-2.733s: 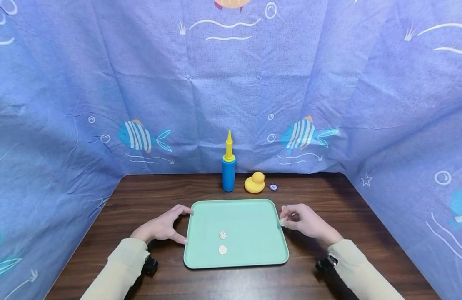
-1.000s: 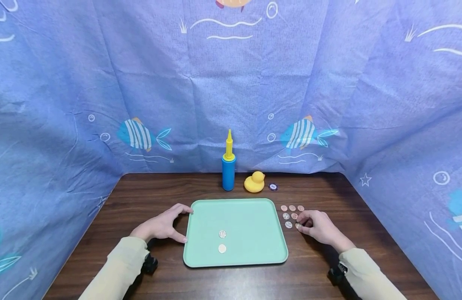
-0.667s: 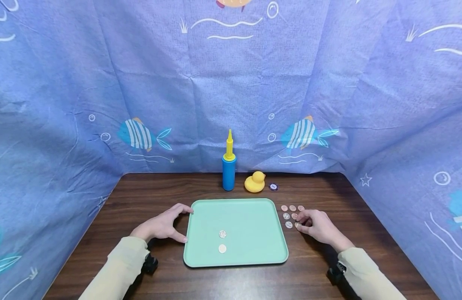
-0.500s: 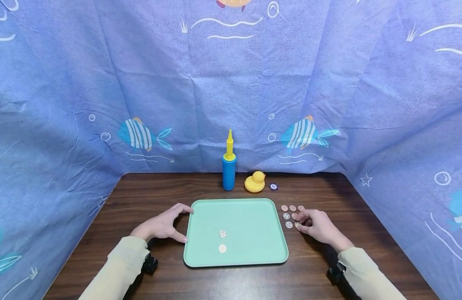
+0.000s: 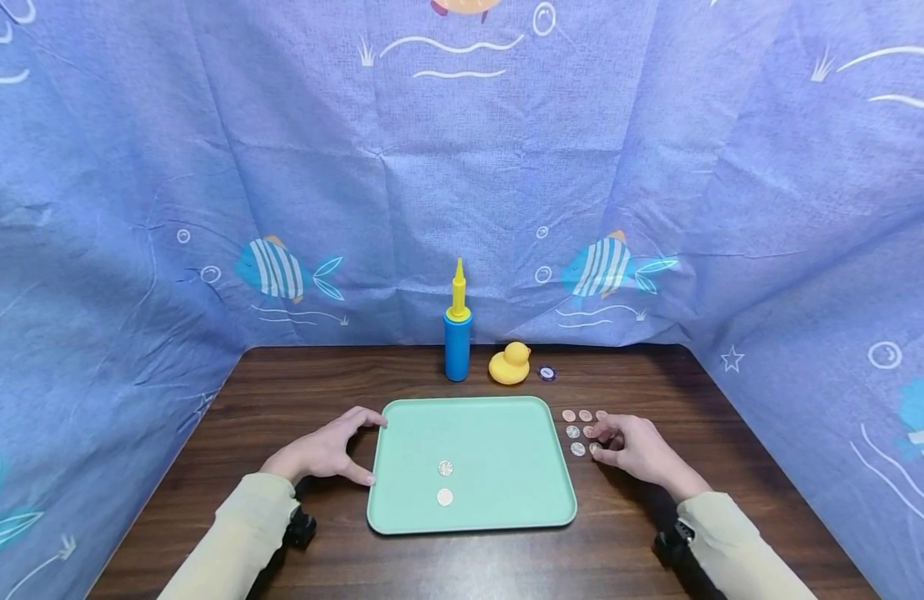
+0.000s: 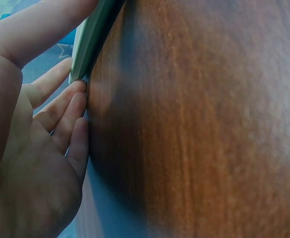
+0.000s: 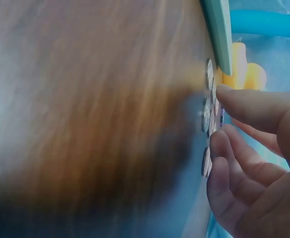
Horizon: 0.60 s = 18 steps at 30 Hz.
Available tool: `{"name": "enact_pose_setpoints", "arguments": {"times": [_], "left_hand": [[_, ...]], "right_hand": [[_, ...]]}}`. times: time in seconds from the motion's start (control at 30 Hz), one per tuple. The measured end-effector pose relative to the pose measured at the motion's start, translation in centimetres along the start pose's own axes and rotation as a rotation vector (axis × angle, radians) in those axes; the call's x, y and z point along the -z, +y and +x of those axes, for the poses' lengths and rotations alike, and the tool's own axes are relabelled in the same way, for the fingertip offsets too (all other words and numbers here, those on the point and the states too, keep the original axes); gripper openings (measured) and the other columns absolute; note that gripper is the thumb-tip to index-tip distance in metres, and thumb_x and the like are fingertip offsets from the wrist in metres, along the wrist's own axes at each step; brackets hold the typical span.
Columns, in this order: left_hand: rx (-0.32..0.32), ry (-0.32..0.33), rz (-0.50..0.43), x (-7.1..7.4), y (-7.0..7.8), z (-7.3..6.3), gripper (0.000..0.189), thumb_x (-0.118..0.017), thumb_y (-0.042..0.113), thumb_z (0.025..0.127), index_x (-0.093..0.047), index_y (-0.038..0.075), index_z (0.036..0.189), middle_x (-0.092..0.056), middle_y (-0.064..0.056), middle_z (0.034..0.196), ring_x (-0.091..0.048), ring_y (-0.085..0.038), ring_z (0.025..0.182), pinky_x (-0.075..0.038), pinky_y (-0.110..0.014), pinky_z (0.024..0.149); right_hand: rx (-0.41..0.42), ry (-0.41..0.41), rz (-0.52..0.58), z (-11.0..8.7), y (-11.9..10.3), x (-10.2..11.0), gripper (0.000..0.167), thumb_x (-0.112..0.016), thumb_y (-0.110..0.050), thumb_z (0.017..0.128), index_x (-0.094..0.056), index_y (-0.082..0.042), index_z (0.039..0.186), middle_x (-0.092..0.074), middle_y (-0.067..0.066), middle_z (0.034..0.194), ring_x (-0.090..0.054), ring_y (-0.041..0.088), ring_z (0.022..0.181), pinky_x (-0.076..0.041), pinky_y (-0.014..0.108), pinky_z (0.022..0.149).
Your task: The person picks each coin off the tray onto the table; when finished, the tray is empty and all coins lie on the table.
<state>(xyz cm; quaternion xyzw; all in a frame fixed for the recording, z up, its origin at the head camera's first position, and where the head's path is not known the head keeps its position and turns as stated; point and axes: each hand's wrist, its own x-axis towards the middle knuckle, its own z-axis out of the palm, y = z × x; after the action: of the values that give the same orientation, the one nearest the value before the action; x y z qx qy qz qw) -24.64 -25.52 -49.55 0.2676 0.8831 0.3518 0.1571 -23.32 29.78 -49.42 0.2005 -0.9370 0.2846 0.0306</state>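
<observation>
My left hand [image 5: 321, 450] rests at the left edge of the mint-green tray [image 5: 506, 467], thumb and fingers spread, fingertips at its rim. Two pale coins lie on the tray, a patterned coin [image 5: 446, 468] above a plainer coin [image 5: 445, 497]. Right of the tray, several coins lie flat in short rows, among them a copper coin [image 5: 569, 416] and a silver coin [image 5: 577, 449]. My right hand [image 5: 636, 450] is over the right side of these rows, its thumb by a front-row coin [image 7: 206, 114]. Its fingers are loosely bent and apart from the thumb; they partly hide the rows.
Behind the tray stands a blue hand pump [image 5: 457, 346] with a yellow nozzle. A yellow rubber duck [image 5: 510, 365] and a dark-rimmed chip [image 5: 547, 373] are beside it. A blue fish-print cloth [image 5: 462, 183] surrounds the brown wooden table [image 5: 462, 567].
My right hand went from pinching a coin at the tray's right edge to the rows, where a coin slid slightly left. Its fingers have since parted a little. My left hand stayed put.
</observation>
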Motion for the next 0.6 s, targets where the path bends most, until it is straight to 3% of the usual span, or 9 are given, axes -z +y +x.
{"name": "enact_pose_setpoints", "arguments": {"times": [0.43, 0.6], "left_hand": [[-0.003, -0.006, 0.004, -0.1, 0.0, 0.0, 0.091, -0.093, 0.042, 0.078, -0.048, 0.01, 0.151, -0.044, -0.011, 0.154, -0.039, -0.038, 0.147, -0.034, -0.062, 0.116], [-0.005, -0.002, 0.012, 0.0, 0.1, 0.0, 0.092, -0.093, 0.043, 0.078, -0.048, 0.01, 0.151, -0.044, -0.011, 0.153, -0.04, -0.038, 0.146, -0.034, -0.063, 0.116]], "right_hand": [[0.073, -0.054, 0.057, 2.5, -3.6, -1.6, 0.017, -0.086, -0.009, 0.086, -0.075, -0.011, 0.098, -0.075, 0.003, 0.101, -0.065, 0.012, 0.08, -0.053, 0.029, 0.071], [0.13, -0.066, 0.042, 4.0, -5.5, -2.6, 0.013, -0.084, -0.014, 0.09, -0.077, -0.013, 0.1, -0.073, -0.003, 0.095, -0.063, 0.007, 0.08, -0.048, 0.031, 0.074]]}}
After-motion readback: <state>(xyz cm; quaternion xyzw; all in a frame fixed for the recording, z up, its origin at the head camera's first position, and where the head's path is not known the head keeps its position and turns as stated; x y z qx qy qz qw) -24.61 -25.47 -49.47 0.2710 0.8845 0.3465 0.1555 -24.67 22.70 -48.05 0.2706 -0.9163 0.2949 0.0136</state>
